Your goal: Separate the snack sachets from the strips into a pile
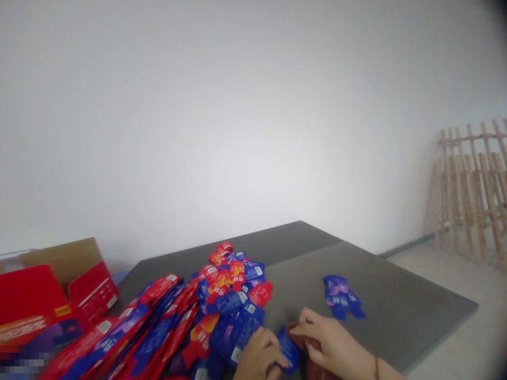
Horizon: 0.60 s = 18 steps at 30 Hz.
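Note:
At the lower middle, a small blue sachet (288, 349) lies between my two hands. My left hand (260, 354) has its fingers curled against the sachet's left side. My right hand (327, 340) pinches at its right edge, and the fingertips partly hide it. Left of my hands is a loose heap of red and blue sachets (236, 271) with printed labels. Farther left, long rows of similar red and blue sachets (152, 322) lie overlapped. To the right, a few blue sachets (343, 298) rest on the dark table (380, 285).
An opened red carton (27, 301) with raised flaps stands at the left edge. A white wall (253, 132) rises behind the table. Wooden lattice frames (473, 184) lean at the far right, above the pale floor (420, 258). The table's right corner juts toward them.

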### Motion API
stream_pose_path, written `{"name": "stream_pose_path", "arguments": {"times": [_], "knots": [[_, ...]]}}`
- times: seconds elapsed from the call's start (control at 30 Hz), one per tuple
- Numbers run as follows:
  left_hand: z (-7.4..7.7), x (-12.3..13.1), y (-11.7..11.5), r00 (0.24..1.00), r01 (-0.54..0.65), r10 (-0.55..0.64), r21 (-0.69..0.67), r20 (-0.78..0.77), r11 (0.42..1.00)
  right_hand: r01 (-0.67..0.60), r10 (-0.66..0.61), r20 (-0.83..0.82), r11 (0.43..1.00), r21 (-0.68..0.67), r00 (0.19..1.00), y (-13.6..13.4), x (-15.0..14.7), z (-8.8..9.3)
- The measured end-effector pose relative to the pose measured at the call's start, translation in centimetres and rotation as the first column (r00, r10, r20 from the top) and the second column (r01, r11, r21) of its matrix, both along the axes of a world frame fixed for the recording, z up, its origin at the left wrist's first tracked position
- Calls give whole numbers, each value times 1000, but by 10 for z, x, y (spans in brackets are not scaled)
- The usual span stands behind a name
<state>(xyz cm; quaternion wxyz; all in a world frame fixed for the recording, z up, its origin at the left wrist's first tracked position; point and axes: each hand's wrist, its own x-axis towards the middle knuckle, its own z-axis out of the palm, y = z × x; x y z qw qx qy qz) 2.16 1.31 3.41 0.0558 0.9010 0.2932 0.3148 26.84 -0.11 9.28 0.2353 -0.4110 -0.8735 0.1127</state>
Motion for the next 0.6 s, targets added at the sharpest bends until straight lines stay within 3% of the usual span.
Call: {"name": "stream_pose_path", "arguments": {"times": [0.13,0.23,0.33,0.4,0.5,0.6], "knots": [[-35,-11,8,983,3,32,190,-179,982,-85,76,194,995,42,978,-3,-18,-10],[-45,-17,12,989,1,30,205,-147,979,-61,41,248,995,75,968,-3,-16,-14],[-44,-24,12,995,-6,-7,132,99,991,50,-83,224,987,151,971,-2,-4,-8],[-40,-26,10,980,-41,32,45,198,998,132,-168,175,971,201,970,-2,5,0],[-36,-24,6,996,-81,83,-46,36,996,159,-193,127,959,234,973,-3,7,4],[-36,-20,3,990,-68,58,-70,-130,995,50,-83,152,977,207,985,-6,-5,-4]]}}
